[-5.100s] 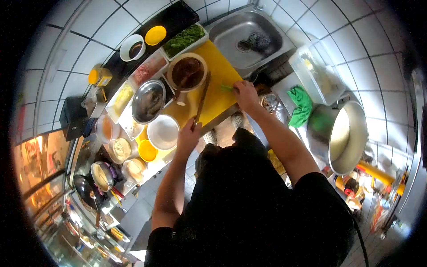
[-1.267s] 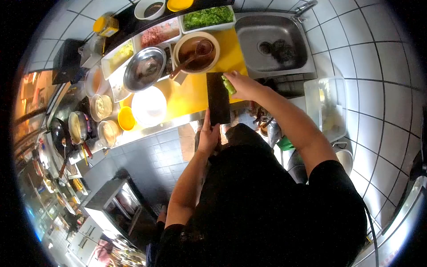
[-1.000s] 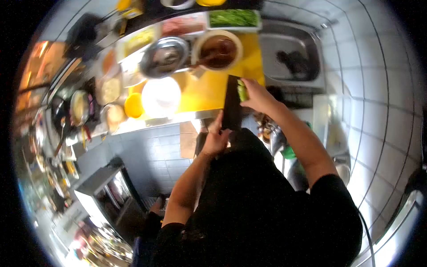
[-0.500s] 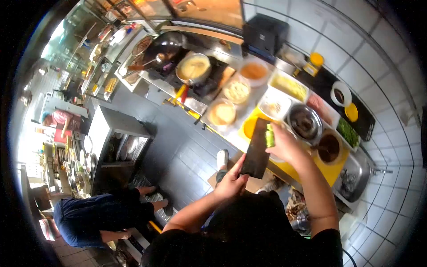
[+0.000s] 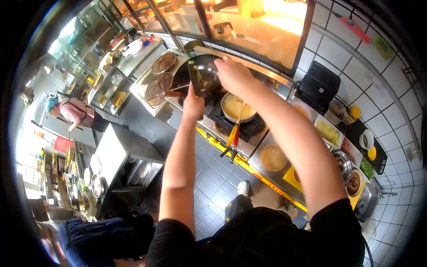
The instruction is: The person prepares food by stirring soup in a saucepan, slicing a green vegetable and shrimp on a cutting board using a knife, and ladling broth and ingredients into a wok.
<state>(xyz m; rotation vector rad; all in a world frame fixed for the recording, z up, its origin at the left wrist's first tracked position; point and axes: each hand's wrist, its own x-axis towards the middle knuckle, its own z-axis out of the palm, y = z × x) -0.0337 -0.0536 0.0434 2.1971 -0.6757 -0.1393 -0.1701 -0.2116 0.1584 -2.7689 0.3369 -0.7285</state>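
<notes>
Over the black wok point(image 5: 212, 66) at the back of the stove, my left hand point(image 5: 193, 106) is closed round the handle of a cleaver point(image 5: 204, 82). Its broad dark blade is tilted up above the pan. Chopped green vegetable point(image 5: 194, 71) shows along the blade and at the wok. Across from the blade, my right hand point(image 5: 233, 75) hovers at the wok's right side with fingers curled. What they hold, if anything, is hidden. A ladle with a wooden handle point(image 5: 173, 94) lies at the wok's near left edge.
A pan of pale yellow liquid point(image 5: 233, 107) sits on the near burner, yellow and red handles jutting toward me. A bowl point(image 5: 273, 159) and ingredient tubs point(image 5: 328, 131) line the right counter. A steel cabinet point(image 5: 129, 147) stands left. Two people, one pink-shirted point(image 5: 76, 111), one dark-clothed point(image 5: 106, 238), are leftward.
Both hands have moved from the ingredient counter forward and left to the wok, carrying the cleaver and green vegetable. The view has turned toward the stove.
</notes>
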